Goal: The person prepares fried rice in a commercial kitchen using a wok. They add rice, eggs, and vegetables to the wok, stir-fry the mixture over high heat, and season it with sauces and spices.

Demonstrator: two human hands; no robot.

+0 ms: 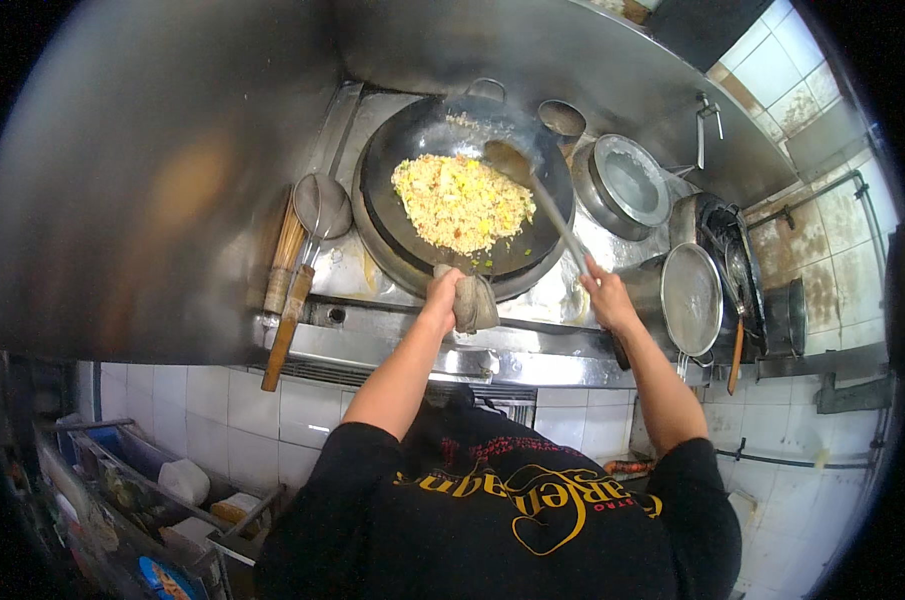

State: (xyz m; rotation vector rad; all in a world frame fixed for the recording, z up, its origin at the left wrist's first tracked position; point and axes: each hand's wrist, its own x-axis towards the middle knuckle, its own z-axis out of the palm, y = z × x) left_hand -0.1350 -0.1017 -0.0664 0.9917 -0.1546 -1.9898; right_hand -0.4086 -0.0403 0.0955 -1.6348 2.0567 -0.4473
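Fried rice (460,201) with yellow egg and green bits lies in a large black wok (400,240) on the range. My left hand (445,300) grips the near edge of the wok through a folded grey-brown cloth (475,304); the handle beneath is hidden. In my right hand (608,296) is the long handle of a wok ladle (553,214). The ladle's bowl rests over the far right side of the rice, inside the wok. More grains stick to the wok's far wall.
Left of the wok lie a wire-mesh skimmer (322,206) and a bamboo wok brush (283,255). To the right stand a small pot (562,118), a metal pot of liquid (631,180), a round mesh strainer (691,298) and a dark pan (749,262). A faucet (704,131) juts from the steel backsplash.
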